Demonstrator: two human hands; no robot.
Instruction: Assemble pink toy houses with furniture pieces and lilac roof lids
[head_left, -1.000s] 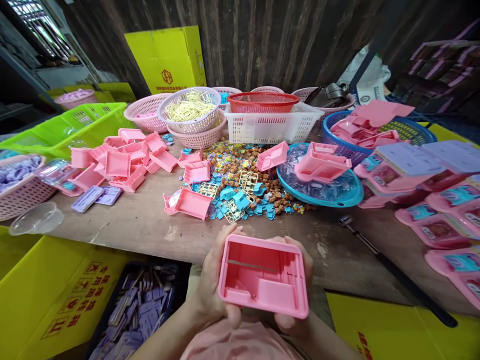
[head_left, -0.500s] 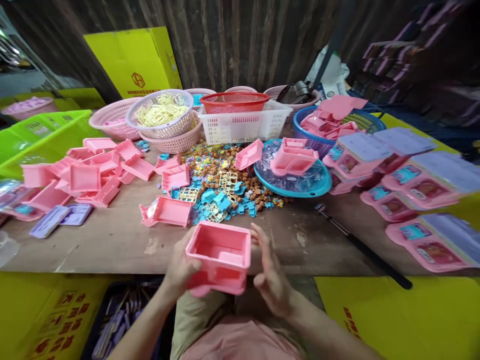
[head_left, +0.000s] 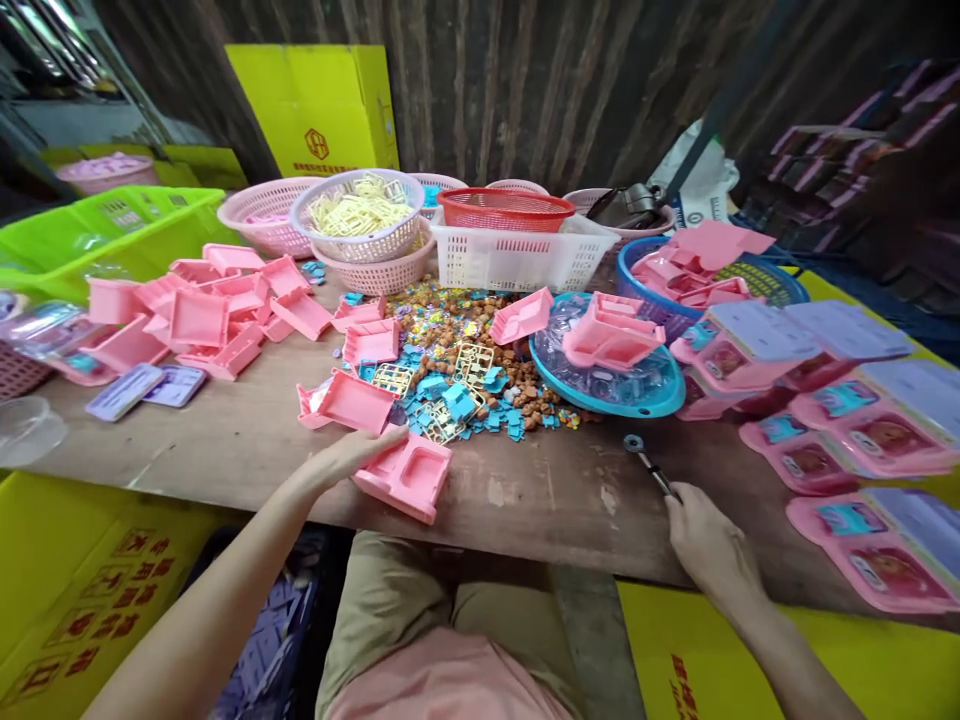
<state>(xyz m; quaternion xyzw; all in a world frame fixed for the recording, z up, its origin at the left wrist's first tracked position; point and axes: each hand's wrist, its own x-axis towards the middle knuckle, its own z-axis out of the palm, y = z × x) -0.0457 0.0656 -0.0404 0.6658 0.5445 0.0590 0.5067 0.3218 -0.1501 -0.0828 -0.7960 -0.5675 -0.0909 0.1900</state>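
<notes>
Head view only. Wooden bench (head_left: 247,445) crowded across far half. Far row: pink baskets (head_left: 270,215), basket of cream frames (head_left: 360,215), red basket (head_left: 504,208) atop white crate (head_left: 517,258). Far left: heap of pink trays (head_left: 217,305), two lilac lids (head_left: 146,388) just near of it, green crate (head_left: 112,235) beyond. Centre: spill of brown, blue and cream small parts (head_left: 480,375), directly far of the held piece. Right of spill: blue dish (head_left: 607,375) carrying pink parts; blue basket (head_left: 720,275) behind; packed pink sets (head_left: 862,420) stacked along right side. Yellow boxes (head_left: 82,580) below near edge, left and right.

Left hand (head_left: 352,455) stretched from near left, palm down, fingers pressed onto far-left end of pink tray (head_left: 409,475); thumb side hidden, so grip underneath cannot be told. Tray resting on bench at near edge, open side up, tilted, just near of another pink tray (head_left: 349,400).

Right hand (head_left: 709,545) at near-right bench edge, knuckles up, fingers curled around handle of black tool (head_left: 649,462); tool head lying on bench, pointing far-left, handle end covered by hand.

Bare bench strip between the two hands and left of the tray; near edge unobstructed there. Knees and pink shirt below.
</notes>
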